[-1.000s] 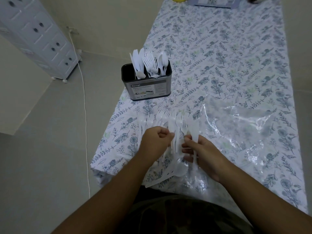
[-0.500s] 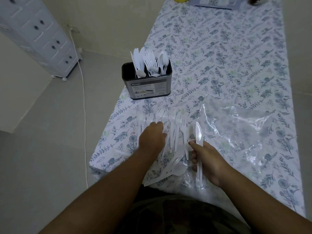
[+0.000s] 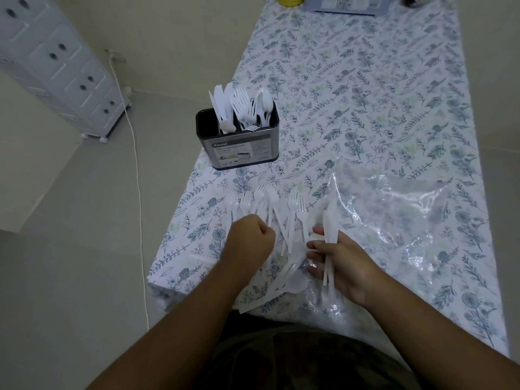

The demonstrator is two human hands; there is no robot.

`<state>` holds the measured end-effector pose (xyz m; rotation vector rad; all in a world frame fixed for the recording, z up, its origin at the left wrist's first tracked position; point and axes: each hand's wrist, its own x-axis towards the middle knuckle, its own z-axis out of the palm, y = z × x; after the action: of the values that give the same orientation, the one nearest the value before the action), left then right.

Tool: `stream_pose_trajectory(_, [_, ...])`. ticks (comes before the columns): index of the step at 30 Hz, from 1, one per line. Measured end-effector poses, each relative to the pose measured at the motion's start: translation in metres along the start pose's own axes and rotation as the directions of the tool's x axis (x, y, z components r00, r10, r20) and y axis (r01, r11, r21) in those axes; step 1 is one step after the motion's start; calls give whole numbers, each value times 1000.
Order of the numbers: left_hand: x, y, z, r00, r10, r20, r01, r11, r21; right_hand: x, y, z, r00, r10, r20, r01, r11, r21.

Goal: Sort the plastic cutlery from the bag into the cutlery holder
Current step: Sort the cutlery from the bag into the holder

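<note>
Floral-clothed table (image 3: 365, 94), loose white cutlery (image 3: 278, 220) spread at the near edge beside the clear bag (image 3: 394, 209). Right hand (image 3: 342, 263) grasps a bunch of knives (image 3: 329, 232); left hand (image 3: 250, 240) curls down among the forks, its catch hidden. Gathering step, I'd say; next, carry them to the half-filled cutlery holder (image 3: 239, 147) beyond.

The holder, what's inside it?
White knives, forks and spoons stick up out of the holder, grouped left to right by kind. Its dark walls hide their lower ends and the bottom.
</note>
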<state>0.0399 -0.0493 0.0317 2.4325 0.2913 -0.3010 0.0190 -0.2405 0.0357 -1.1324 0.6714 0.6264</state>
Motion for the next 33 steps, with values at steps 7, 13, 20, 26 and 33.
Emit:
stream_pose_trajectory(7, [-24,15,21,946,302,119,-281,945,-166,4,3,10,998,-43,40,46,996,-79])
stream_pose_trajectory(13, [0,-10,26,985,162,66,-166,984,71,7,3,-1,998,54,-41,-51,996,78])
stream_pose_trajectory(20, [10,4,40,991,72,114,-94,975,202,3,2,-12,990,85,-112,-78,995,67])
stream_pose_trajectory(26, [13,-1,25,994,-45,104,17,967,255,1,2,-12,993,72,-98,-66,996,61])
stream_pose_trajectory(33, [7,-10,18,994,-97,53,88,985,150,0,3,-8,995,67,-76,-66,998,25])
